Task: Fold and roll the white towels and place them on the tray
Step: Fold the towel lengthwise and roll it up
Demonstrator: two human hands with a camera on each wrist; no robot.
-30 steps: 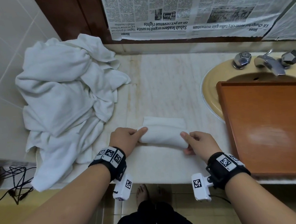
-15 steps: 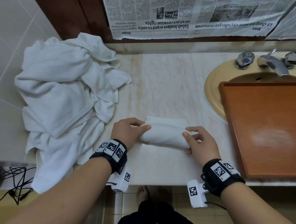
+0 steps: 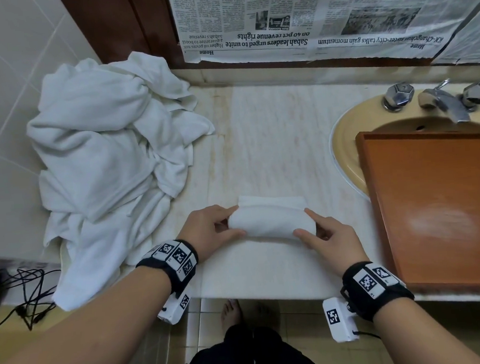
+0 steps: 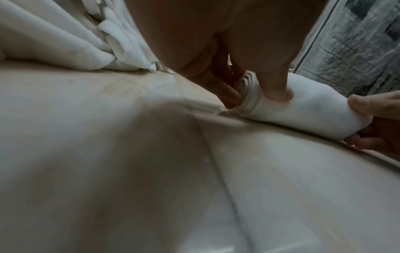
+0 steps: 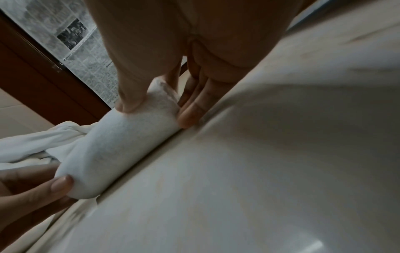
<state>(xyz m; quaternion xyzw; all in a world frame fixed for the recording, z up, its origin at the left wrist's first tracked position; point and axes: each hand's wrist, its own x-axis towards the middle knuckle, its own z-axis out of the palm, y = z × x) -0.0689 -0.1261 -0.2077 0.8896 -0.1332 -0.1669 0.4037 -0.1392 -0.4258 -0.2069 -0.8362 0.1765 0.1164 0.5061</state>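
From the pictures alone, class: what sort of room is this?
Most likely a bathroom: a basin with chrome taps set in a marble counter, tiled walls, and a heap of white towels.

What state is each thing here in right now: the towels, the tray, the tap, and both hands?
Small white towel: almost fully rolled, a flat tail left, lying on the marble counter.
Pile of white towels: crumpled, unfolded.
Orange wooden tray: holds nothing, resting over the yellow sink.
Chrome tap: no water running.
Left hand: grips the roll's left end.
Right hand: grips the roll's right end.
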